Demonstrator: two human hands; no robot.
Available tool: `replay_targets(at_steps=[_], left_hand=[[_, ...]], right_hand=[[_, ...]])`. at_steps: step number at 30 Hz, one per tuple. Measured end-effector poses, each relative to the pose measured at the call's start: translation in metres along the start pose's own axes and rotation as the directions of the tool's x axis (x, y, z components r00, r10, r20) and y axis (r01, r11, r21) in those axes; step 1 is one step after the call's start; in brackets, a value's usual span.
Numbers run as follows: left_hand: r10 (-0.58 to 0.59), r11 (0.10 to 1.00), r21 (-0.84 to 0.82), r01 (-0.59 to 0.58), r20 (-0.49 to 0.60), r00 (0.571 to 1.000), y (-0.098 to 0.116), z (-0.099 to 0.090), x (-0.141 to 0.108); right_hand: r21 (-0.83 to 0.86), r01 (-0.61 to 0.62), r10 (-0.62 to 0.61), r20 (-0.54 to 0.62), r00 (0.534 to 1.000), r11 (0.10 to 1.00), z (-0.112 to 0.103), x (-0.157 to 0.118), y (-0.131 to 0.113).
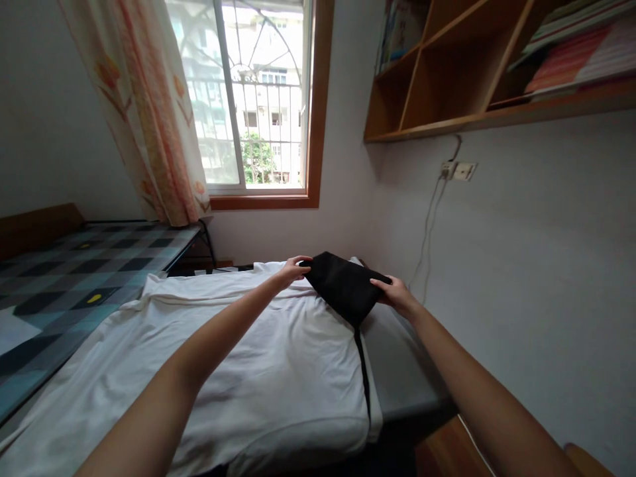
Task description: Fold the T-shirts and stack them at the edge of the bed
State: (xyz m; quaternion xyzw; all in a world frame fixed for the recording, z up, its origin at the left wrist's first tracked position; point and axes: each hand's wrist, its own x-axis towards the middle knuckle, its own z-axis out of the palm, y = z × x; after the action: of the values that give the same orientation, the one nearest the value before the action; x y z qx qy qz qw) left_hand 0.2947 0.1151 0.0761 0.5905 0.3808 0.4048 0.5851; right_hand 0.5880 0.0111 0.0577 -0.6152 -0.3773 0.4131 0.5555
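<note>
A black cloth piece [342, 285] with a narrow strap [364, 371] is stretched between my two hands over the far right end of the bed-like surface. Its kind is unclear. My left hand [297, 267] pinches its left corner, and my right hand [392, 293] grips the right edge with the thumb on top. The strap hangs from its lower corner along the edge of a white cloth [258, 358]. That white cloth lies spread and wrinkled beneath the black piece, over a grey surface [402, 364].
At left stands a bed with a checked cover [124, 258]. A flowered curtain [159, 132] hangs beside the barred window [263, 99]. Wooden shelves [457, 73] with books jut out at upper right, above a wall socket [464, 171] with dangling cords [430, 232].
</note>
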Motion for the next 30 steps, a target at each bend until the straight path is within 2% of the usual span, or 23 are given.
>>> replay_targets(at_steps=[3, 6, 9, 12, 14, 16, 18, 20, 21, 22, 24, 27, 30], left_hand=[[0.092, 0.995, -0.046, -0.094, -0.042, 0.995, 0.000, 0.042, 0.040], [0.099, 0.995, -0.022, -0.101, -0.082, 0.992, -0.003, 0.065, 0.062], [0.057, 0.998, 0.038, -0.054, -0.083, 0.995, -0.012, 0.063, 0.062], [0.011, 0.995, 0.103, -0.005, -0.056, 0.998, -0.023, 0.046, 0.051], [-0.013, 0.989, 0.144, 0.021, -0.058, 0.998, -0.028, 0.032, 0.044], [-0.025, 0.983, 0.180, 0.039, -0.076, 0.997, -0.031, 0.019, 0.039], [-0.027, 0.977, 0.209, 0.045, -0.088, 0.996, -0.033, 0.009, 0.035], [-0.023, 0.972, 0.230, 0.043, -0.086, 0.996, -0.034, 0.003, 0.033], [-0.021, 0.970, 0.238, 0.040, -0.082, 0.996, -0.035, 0.001, 0.031], [-0.017, 0.969, 0.246, 0.036, -0.079, 0.997, -0.035, 0.000, 0.030], [-0.005, 0.965, 0.259, 0.024, -0.074, 0.997, -0.036, -0.001, 0.029], [0.015, 0.961, 0.276, 0.004, -0.067, 0.998, -0.038, 0.000, 0.028], [0.027, 0.957, 0.290, -0.008, -0.061, 0.998, -0.040, 0.000, 0.028]], right_hand=[[0.044, 0.049, -0.042, -0.156, 0.987, 0.998, -0.023, 0.006, 0.014], [-0.119, 0.097, -0.130, -0.311, 0.942, 0.988, -0.034, 0.017, 0.032], [-0.396, 0.071, -0.227, -0.362, 0.904, 0.915, -0.040, 0.028, 0.052], [-0.569, 0.032, -0.267, -0.334, 0.904, 0.822, -0.043, 0.031, 0.061], [-0.700, 0.042, -0.352, -0.306, 0.884, 0.713, -0.042, 0.026, 0.059], [-0.838, 0.111, -0.488, -0.199, 0.850, 0.534, -0.039, 0.017, 0.051], [-0.908, 0.274, -0.574, 0.047, 0.818, 0.317, -0.036, 0.006, 0.041], [-0.874, 0.467, -0.536, 0.333, 0.776, 0.132, -0.033, -0.004, 0.034], [-0.834, 0.547, -0.491, 0.450, 0.746, 0.067, -0.031, -0.008, 0.032], [-0.796, 0.605, -0.445, 0.535, 0.718, 0.021, -0.029, -0.012, 0.031], [-0.754, 0.655, -0.380, 0.618, 0.689, -0.039, -0.023, -0.017, 0.032], [-0.764, 0.640, -0.348, 0.624, 0.700, -0.083, -0.013, -0.021, 0.036], [-0.785, 0.616, -0.356, 0.596, 0.719, -0.070, -0.004, -0.014, 0.040]])
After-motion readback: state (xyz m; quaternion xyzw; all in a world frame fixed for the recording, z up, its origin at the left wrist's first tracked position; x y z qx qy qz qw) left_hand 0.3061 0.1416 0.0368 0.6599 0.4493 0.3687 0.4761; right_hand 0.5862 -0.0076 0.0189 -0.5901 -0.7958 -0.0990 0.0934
